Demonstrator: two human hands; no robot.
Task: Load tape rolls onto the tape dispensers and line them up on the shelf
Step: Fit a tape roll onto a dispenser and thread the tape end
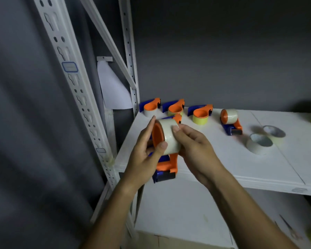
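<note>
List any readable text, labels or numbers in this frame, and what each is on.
No text is readable.
Blue-bordered label on the front rack upright: blurred, contents illegible.
Smaller blue-bordered label lower on the same upright: too small and blurred.
Small tag on the shelf front edge: illegible.
White sheet hanging behind the rack: no print visible.
Tape dispensers and tape rolls: no markings visible.

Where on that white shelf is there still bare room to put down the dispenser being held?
The white shelf is bare along its front, between the hands' orange-and-blue tape dispenser and the two loose clear tape rolls. Right of those rolls also looks open. The back left is crowded: three loaded dispensers in a row, and a fourth tipped dispenser nearby.
</note>
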